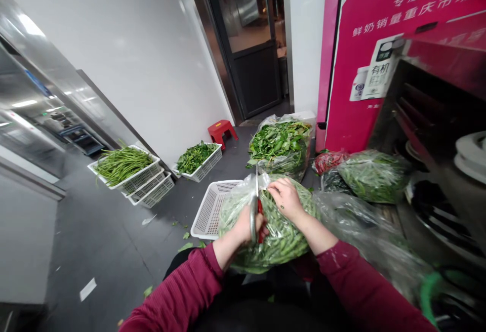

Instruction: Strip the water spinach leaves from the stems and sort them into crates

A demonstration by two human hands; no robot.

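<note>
A large clear plastic bag of green pods [283, 238] lies in front of me, close to my body. My left hand [248, 223] is closed round the handles of a pair of scissors [259, 205], whose blades point away from me at the bag's top. Just right of the blades, my right hand [284, 198] pinches the bag's plastic with its fingertips. Beside the bag on the left is a white perforated basket [212, 208], partly covered by the bag.
Stacked white baskets with long green beans [125, 165] stand at left. A basket of leaves [195, 159], a red stool [221, 132] and a bag of leafy greens [281, 142] lie beyond. Further bags [374, 175] and a dark rack [436, 114] are at right.
</note>
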